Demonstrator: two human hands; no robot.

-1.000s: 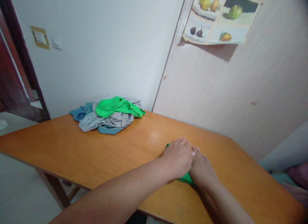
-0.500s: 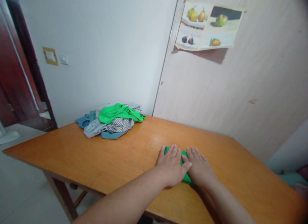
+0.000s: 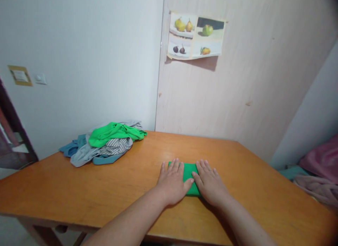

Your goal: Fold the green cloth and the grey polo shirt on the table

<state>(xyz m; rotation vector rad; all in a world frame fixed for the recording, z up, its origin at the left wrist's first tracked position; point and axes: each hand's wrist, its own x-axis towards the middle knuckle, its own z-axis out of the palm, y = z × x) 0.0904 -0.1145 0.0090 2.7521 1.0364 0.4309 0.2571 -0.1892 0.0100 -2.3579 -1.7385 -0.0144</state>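
Your left hand and right hand: fingers spread flat, gripping nothing | under them, near side of the counter: green cloth, looks fully folded | far left: clothes pile, rumpled, no folded pieces showing

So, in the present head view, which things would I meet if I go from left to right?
Yellow-framed wall plate → white wall plate → clothes pile → left hand → green cloth, where it shows between the hands → right hand → pink fabric.
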